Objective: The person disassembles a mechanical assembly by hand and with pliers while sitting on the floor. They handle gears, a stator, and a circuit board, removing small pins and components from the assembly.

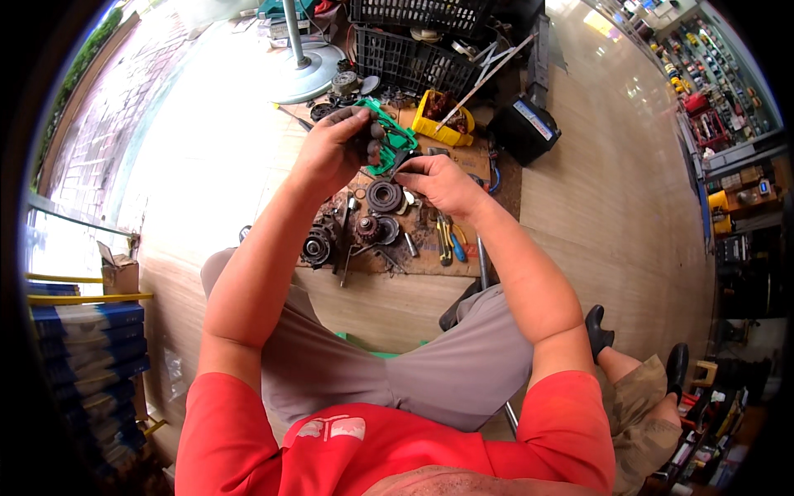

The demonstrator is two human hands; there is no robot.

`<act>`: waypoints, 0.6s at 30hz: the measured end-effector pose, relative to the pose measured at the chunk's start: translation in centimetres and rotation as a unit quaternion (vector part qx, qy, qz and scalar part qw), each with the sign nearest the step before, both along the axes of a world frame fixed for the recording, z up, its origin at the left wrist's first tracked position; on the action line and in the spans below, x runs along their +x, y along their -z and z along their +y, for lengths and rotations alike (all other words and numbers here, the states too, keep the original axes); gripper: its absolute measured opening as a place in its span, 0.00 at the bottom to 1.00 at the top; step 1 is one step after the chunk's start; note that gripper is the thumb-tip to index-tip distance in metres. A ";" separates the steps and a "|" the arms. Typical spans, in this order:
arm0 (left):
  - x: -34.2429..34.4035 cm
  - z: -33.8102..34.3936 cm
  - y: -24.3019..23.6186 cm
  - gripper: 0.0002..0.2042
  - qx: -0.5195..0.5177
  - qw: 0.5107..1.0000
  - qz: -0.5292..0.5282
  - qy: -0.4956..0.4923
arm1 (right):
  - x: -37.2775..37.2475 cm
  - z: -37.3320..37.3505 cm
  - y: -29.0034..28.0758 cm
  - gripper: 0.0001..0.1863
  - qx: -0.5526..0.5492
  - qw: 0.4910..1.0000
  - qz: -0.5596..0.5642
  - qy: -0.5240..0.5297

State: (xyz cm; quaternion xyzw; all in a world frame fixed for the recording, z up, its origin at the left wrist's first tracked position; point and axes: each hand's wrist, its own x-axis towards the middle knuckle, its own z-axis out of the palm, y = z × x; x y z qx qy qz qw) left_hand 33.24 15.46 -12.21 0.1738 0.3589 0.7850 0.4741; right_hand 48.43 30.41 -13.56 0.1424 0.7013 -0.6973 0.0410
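Observation:
My left hand (335, 149) is raised over the cardboard with its blackened fingers curled in. Whatever those fingers hold, if anything, is hidden. My right hand (447, 183) pinches something small and dark at its thumb and fingertips, too small to name. Beneath and beyond both hands lies an open green plastic case (395, 128). Just below the fingertips sits a round dark metal pulley-like part (384, 196). Nearer to me are a greasy gear part (369, 228), a round metal housing (318, 248) and a small metal cylinder (410, 245).
Hand tools with yellow and blue handles (452, 240) lie on the cardboard (426, 263). Behind stand a yellow bin (430, 132), black crates (405, 62) and a metal stand base (308, 74). A black battery (524, 131) is at right. Another person's leg (628, 376) shows at lower right.

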 end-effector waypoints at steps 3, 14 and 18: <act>0.7 -0.1 -0.8 0.09 -0.070 0.994 0.071 0.048 | 0.0 2.1 0.8 0.09 0.119 0.990 0.015 -0.068; 2.6 0.8 0.9 0.11 -0.279 0.910 0.282 0.117 | 1.2 3.0 -2.1 0.12 0.422 0.906 0.022 -0.026; 2.7 1.2 2.4 0.12 -0.306 0.876 0.359 0.099 | 0.8 2.2 -1.9 0.14 0.460 0.887 0.037 0.013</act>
